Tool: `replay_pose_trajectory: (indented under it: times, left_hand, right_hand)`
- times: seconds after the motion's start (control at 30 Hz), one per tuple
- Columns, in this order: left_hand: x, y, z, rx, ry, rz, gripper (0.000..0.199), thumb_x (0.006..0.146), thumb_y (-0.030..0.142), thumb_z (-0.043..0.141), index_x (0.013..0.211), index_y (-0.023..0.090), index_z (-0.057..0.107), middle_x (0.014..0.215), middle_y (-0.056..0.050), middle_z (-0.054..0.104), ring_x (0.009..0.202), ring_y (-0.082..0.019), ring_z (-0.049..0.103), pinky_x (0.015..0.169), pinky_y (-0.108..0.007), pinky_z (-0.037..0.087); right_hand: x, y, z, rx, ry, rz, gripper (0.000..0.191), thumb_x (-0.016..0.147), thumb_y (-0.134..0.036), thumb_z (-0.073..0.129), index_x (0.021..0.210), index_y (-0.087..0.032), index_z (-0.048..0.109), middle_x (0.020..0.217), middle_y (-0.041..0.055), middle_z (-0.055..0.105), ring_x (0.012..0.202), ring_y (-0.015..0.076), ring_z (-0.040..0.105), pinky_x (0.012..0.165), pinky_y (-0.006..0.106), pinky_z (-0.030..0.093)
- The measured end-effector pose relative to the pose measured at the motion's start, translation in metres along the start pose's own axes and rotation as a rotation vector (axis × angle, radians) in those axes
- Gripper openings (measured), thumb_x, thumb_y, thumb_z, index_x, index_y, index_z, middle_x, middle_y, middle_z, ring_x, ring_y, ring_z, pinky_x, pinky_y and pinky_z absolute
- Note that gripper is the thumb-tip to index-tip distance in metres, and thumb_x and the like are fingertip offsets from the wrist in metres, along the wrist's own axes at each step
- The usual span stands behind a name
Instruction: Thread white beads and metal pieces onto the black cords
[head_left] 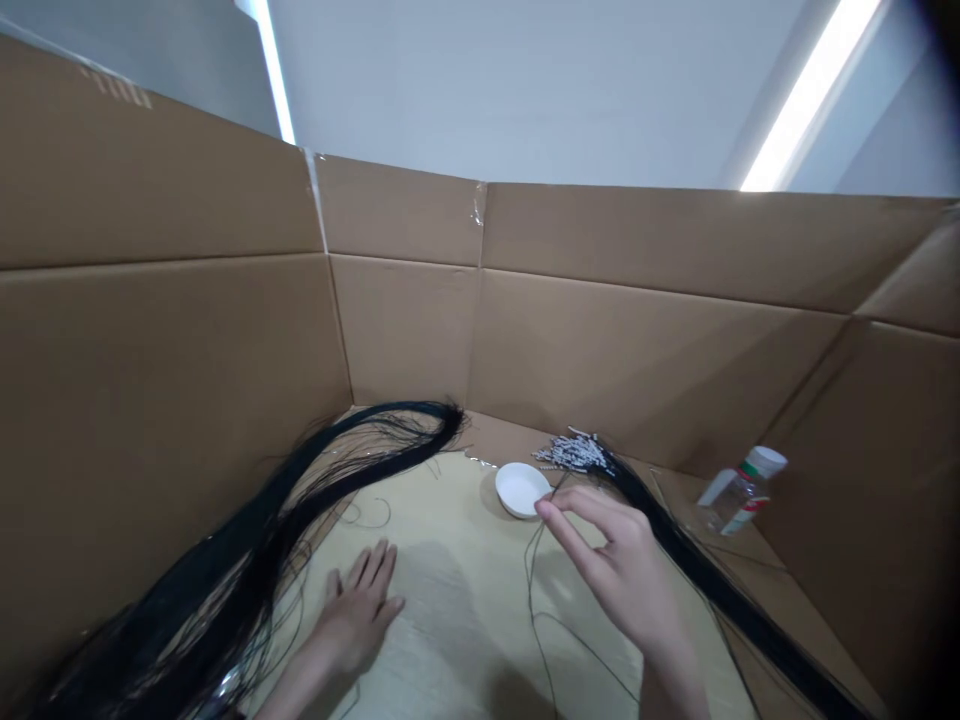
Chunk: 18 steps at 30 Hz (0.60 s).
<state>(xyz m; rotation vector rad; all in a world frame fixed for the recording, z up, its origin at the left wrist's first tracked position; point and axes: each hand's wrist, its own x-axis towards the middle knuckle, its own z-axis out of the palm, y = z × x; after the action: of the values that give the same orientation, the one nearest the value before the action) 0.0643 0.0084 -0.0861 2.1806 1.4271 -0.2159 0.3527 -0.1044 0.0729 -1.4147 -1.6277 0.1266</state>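
My left hand lies flat on the pale yellow work surface, fingers stretched out, beside a long black bundle of loose strands. The thumb and forefinger of my right hand are pinched together on thin dark strands, which hang and curve down toward the near edge of the view. Just beyond the pinch sits a small white dish. Behind my right hand, a second black bundle runs to the lower right, its far end covered in many small whitish tips.
Tall cardboard walls enclose the surface at the left, back and right. A clear plastic bottle with a white cap stands tilted in the view near the right wall. A few stray strands curl on the surface at the left.
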Motion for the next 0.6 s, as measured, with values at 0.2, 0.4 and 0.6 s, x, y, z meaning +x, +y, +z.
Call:
replay_pose_trajectory:
  times: [0.2,0.4,0.6]
  left_hand:
    - [-0.028,-0.093,0.035,0.118,0.296,0.189,0.068,0.107,0.060,0.036,0.166,0.028,0.026,0.172,-0.007,0.019,0.160,-0.035,0.022,0.129,-0.059,0.024]
    - [-0.064,-0.146,0.023,0.182,0.263,0.224,0.058,0.106,0.055,0.041,0.161,0.039,0.032,0.168,0.002,0.031,0.154,-0.029,0.039,0.125,-0.047,0.037]
    - [-0.076,-0.220,-0.009,0.315,0.309,0.157,0.052,0.097,0.060,0.056,0.147,0.045,0.056,0.157,0.003,0.050,0.147,-0.034,0.050,0.126,-0.053,0.036]
  right_hand:
    - [-0.005,0.002,-0.009,-0.003,0.020,-0.029,0.025,0.105,-0.039,0.062,0.086,-0.025,0.071,0.089,0.0008,0.074,0.079,0.0182,0.068,0.073,0.030,0.048]
    - [-0.009,0.005,-0.015,-0.011,0.040,-0.034,0.027,0.105,-0.040,0.062,0.084,-0.024,0.070,0.086,0.0018,0.072,0.076,0.0187,0.066,0.072,0.031,0.047]
    - [-0.008,0.004,-0.021,-0.003,0.041,-0.044,0.028,0.105,-0.039,0.061,0.084,-0.023,0.068,0.088,0.0019,0.072,0.079,0.0188,0.066,0.074,0.031,0.047]
